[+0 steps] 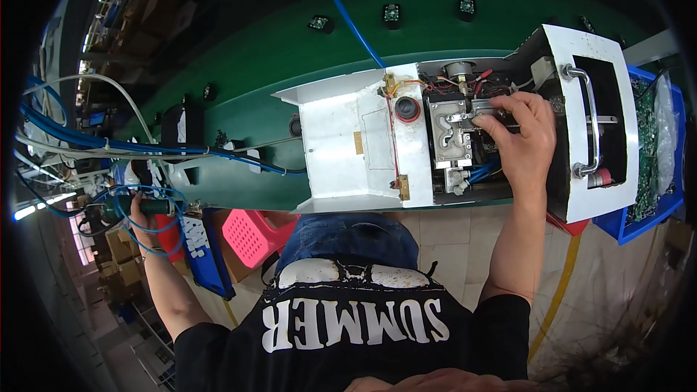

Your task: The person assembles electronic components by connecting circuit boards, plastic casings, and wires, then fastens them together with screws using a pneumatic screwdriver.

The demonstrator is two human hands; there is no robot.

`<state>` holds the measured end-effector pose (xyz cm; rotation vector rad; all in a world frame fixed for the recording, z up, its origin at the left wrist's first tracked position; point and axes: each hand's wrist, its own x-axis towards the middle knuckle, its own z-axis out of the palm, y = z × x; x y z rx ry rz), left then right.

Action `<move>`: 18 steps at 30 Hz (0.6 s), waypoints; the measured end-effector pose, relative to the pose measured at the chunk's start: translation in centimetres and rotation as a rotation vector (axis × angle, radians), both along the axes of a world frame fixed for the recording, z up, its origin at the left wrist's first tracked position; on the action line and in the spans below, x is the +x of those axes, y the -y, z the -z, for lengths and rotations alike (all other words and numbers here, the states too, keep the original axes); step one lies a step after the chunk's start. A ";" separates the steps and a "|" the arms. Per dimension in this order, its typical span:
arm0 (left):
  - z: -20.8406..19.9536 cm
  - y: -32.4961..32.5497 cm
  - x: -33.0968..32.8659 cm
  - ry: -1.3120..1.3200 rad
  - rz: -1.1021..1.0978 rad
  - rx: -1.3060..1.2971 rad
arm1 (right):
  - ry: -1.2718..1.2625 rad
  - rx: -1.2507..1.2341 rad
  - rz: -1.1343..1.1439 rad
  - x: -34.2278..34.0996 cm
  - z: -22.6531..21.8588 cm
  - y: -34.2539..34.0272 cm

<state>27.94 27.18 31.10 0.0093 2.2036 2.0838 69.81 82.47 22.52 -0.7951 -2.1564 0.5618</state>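
Cam: single head view, fisheye, L unit of head-worn pair. Looks steeply down fr. above my black shirt [356, 359], upper edge fwd across green bench [435, 40]. Mid-range: wide FOV takes in my L hand [139, 218] twd. L rim, my R hand [528, 138] R of ctr., tiled floor [456, 250] farther below. Straight edges bow; corners dark.

- Blue bin [650, 225] is sitting right of right grip [524, 131], holding green circuit boards [644, 181]
- Black units [392, 17] are resting on green bench [428, 35], beyond right grip
- Pink stool [249, 238] is standing right of left grip [139, 212]
- Yellow floor line [560, 292] is running below right grip
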 end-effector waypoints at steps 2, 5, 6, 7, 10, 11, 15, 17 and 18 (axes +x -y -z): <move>0.4 1.0 -0.3 -0.005 0.018 -0.011 | 0.005 0.002 0.000 0.0 0.0 0.0; 0.1 0.6 0.4 0.083 0.015 0.007 | 0.015 -0.001 0.005 0.1 -0.1 0.1; 0.0 0.3 0.3 0.089 0.056 0.078 | 0.017 -0.005 0.007 0.1 -0.1 0.1; -0.1 0.3 0.5 0.094 0.094 0.147 | 0.020 -0.003 0.004 0.1 -0.2 0.1; -0.1 0.7 0.6 0.077 0.088 0.109 | 0.028 0.008 0.004 0.1 -0.3 0.2; 0.0 0.7 0.7 0.082 0.050 0.044 | 0.029 0.006 0.004 0.1 -0.3 0.2; 0.5 2.8 -0.7 0.060 0.037 0.059 | 0.048 -0.004 0.009 0.0 -0.5 0.3; 0.4 2.5 -1.4 0.026 0.033 0.047 | 0.058 -0.023 0.007 -0.3 -0.5 0.3; 0.9 3.7 -1.8 0.045 0.006 0.017 | 0.050 -0.046 0.002 -0.5 -0.5 0.3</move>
